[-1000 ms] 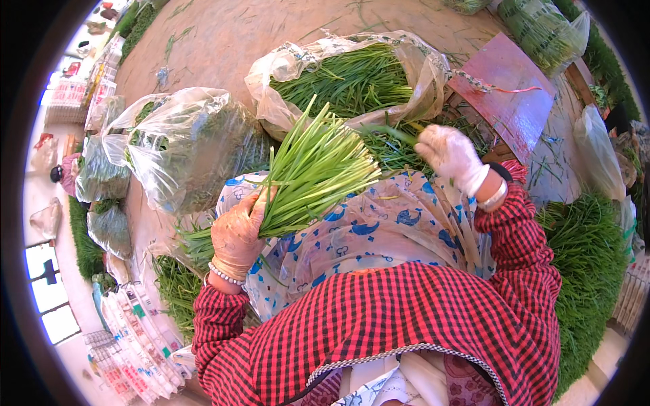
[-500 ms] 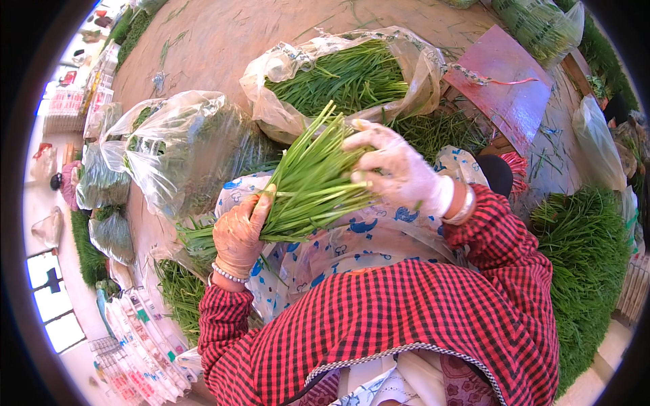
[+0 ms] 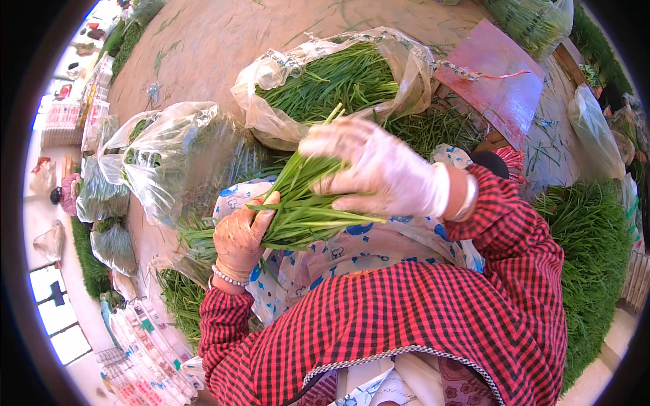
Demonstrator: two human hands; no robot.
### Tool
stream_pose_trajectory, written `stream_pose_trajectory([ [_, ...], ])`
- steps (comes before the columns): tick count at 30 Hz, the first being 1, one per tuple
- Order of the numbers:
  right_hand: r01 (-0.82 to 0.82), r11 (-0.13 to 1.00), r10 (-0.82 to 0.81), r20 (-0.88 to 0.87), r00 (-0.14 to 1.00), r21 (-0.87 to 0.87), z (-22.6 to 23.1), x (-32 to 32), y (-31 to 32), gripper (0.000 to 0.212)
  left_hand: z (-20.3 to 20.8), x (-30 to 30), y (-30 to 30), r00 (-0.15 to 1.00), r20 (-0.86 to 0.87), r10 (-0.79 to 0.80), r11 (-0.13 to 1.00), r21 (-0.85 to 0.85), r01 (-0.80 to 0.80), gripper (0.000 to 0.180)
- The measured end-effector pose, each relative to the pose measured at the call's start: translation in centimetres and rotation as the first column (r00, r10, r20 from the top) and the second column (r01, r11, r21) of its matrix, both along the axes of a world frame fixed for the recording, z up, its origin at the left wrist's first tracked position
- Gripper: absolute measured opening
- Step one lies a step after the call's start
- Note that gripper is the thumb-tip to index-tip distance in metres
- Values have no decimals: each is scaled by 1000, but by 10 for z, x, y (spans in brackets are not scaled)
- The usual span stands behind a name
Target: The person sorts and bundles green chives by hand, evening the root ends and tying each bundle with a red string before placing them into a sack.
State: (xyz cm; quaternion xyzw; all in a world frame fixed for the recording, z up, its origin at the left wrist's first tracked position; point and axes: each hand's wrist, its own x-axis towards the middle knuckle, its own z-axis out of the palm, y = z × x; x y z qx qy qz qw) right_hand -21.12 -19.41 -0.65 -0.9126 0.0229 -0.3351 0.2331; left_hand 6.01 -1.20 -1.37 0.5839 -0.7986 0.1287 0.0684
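Note:
A loose bunch of green chives [image 3: 298, 220] is held over my lap, its pale stem ends fanned up and to the right. My left hand [image 3: 240, 237], in a thin glove, is closed round its lower left part with the thumb on top. My right hand [image 3: 382, 169], in a white glove, lies across the upper right stems, fingers stretched and somewhat blurred. It hides part of the bunch. Beneath both hands is a clear plastic apron with blue prints [image 3: 338, 254].
Beyond my hands, a clear bag [image 3: 413, 98] stands open around more chives [image 3: 332, 81]. Another filled bag [image 3: 183, 159] is at the left. A reddish board [image 3: 497, 81] lies at the far right. Chives are heaped [image 3: 586, 264] at my right. Crates [image 3: 145, 355] stand lower left.
My right hand has swung left over the stems and now covers more of them. My left hand keeps its grip on the chives almost in place.

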Motion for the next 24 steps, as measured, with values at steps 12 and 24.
stream_pose_trajectory([
  [12, 303, 829, -199, -258, 945, 471, -45, -42, -60, 51, 2, 2, 7, 1000, -27, 15, 999, 29, -14, 63],
  [24, 324, 530, -475, -42, 879, 784, -56, -63, -84, 17, 6, 0, 4, 996, -80, 26, 998, 62, -21, 62],
])
